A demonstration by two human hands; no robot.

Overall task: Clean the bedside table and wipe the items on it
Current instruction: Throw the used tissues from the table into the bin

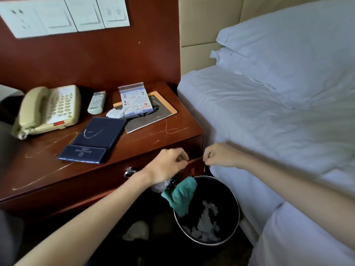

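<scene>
The red-brown bedside table point(48, 169) carries a cream phone point(48, 110), a grey remote point(97, 102), a dark blue folder point(96, 141), a booklet point(151, 116) with a small plastic packet point(135, 100) on it, and a crumpled tissue point(115, 113). My left hand point(167, 164) hovers at the table's front right corner, gripping a teal cloth point(180, 194) and crinkled clear plastic point(161, 185) that hang below it. My right hand point(221, 154) pinches something thin, too small to make out, just right of the corner. Both hands are above a black bin point(236, 223).
The bin holds several crumpled tissues point(207, 221) and stands on the floor between the table and the white bed point(278, 121). A white scrap point(136, 230) lies on the dark floor left of the bin. Wall switches point(63, 14) are mounted above the table.
</scene>
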